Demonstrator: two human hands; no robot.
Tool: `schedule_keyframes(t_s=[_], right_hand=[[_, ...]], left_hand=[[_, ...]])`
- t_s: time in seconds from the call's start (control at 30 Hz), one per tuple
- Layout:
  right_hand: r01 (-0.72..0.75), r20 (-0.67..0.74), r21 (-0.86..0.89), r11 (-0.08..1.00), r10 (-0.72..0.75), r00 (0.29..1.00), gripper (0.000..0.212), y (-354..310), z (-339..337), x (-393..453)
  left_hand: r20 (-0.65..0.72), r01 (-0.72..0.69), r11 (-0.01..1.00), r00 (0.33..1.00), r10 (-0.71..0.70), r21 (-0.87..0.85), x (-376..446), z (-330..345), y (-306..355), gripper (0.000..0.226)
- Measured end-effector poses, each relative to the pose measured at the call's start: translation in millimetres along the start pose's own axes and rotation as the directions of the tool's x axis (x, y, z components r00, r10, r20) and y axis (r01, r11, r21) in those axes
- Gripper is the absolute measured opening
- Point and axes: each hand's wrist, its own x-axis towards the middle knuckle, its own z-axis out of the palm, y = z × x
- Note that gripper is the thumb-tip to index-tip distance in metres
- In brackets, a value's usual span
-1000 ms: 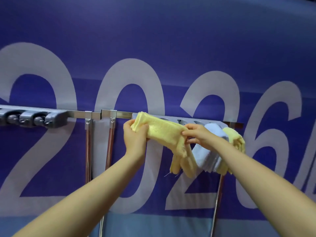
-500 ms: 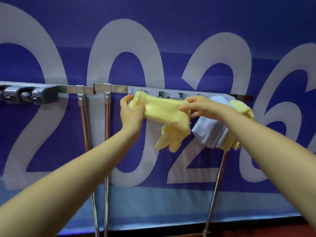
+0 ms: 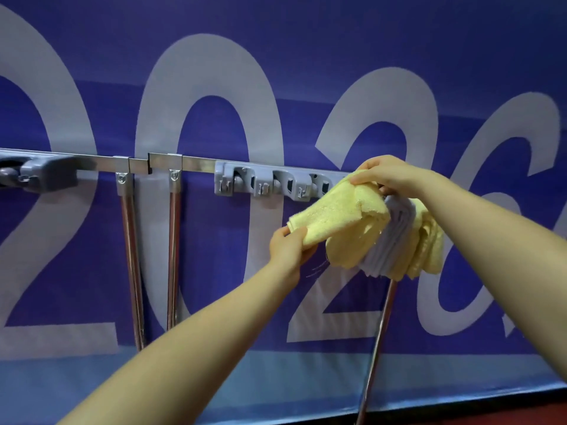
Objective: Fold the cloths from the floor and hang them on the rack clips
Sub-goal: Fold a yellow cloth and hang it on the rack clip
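Yellow terry, folded thick, is what both hands are on: the cloth (image 3: 334,217) slants from the left hand (image 3: 290,248) up to the right hand (image 3: 388,176) at the right end of the clip block (image 3: 267,182). The left hand pinches the cloth's lower left corner, thumb on top and fingers curled beneath. The right hand comes over from above, its fingers bent down and clamped on the cloth's upper edge, pressing it against the block's right end; whether a clip has caught it I cannot tell, since the hand covers that spot. A loose flap of the cloth droops below the fold.

Just behind it, touching, hang a pale blue cloth (image 3: 395,240) and a second yellow cloth (image 3: 429,246), bunched together under the right wrist at the right end of the rail (image 3: 196,164). The three clips to the left of the hand on the grey block stand bare.

The rail is shiny metal, running level across the wall, with a joint near its middle. Two thin legs (image 3: 132,256) drop from brackets there, and another leg (image 3: 377,338) slants down below the hung cloths. A second grey block (image 3: 46,176) sits at the rail's left end.

Behind everything is a deep blue banner (image 3: 306,56) with huge pale numerals, 2026 by the look of them, and a lighter blue band along its foot. A sliver of red floor (image 3: 521,412) shows at the lower right corner.
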Motion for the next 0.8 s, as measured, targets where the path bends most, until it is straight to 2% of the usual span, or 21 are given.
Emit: schedule_keyframes(t_s=[0.1,0.2,0.3,0.37,0.47,0.57,0.63,0.7,0.8], right_hand=[[-0.039,-0.003,0.0,0.999,0.039,0.999,0.02,-8.4,6.0,9.3],[-0.076,0.025,-0.039,0.996,0.077,0.997,0.031,-12.4,11.2,17.6],[-0.135,0.029,-0.037,0.99,0.136,0.99,0.039,-14.2,16.4,21.0],[-0.172,0.016,0.046,0.984,0.171,0.985,0.042,-14.8,15.7,21.4],[-0.184,0.066,0.255,0.949,0.172,0.983,0.027,-17.0,10.2,19.1],[-0.109,0.101,0.316,0.942,0.081,0.992,0.019,-18.5,10.2,19.1],[-0.065,0.052,0.293,0.954,0.052,0.997,0.019,-15.8,14.2,18.3],[-0.029,-0.002,0.211,0.977,0.03,1.0,0.018,-8.0,18.0,19.7],[0.013,-0.097,-0.075,0.997,-0.021,0.995,0.023,1.4,22.8,21.0]], left_hand=[[-0.097,0.147,0.972,0.981,-0.166,-0.183,13.3,1.5,-6.7,0.014],[-0.154,0.166,0.968,0.968,-0.196,-0.186,26.8,1.5,-13.2,0.013],[-0.125,0.194,0.967,0.969,-0.215,-0.162,28.5,4.7,-20.9,0.012],[-0.071,0.215,0.956,0.97,-0.232,-0.2,25.2,6.7,-27.4,0.02],[0.022,0.168,0.961,0.986,-0.167,-0.219,20.5,6.5,-35.7,0.03],[-0.008,0.036,0.972,0.999,-0.039,-0.232,25.2,-0.3,-42.3,0.035],[-0.09,-0.026,0.97,0.996,0.004,-0.243,30.2,-6.3,-43.7,0.036],[-0.119,-0.051,0.982,0.992,0.029,-0.18,33.6,-11.6,-43.7,0.038],[-0.009,0.035,0.999,0.999,-0.035,-0.011,30.0,-12.2,-47.5,0.04]])
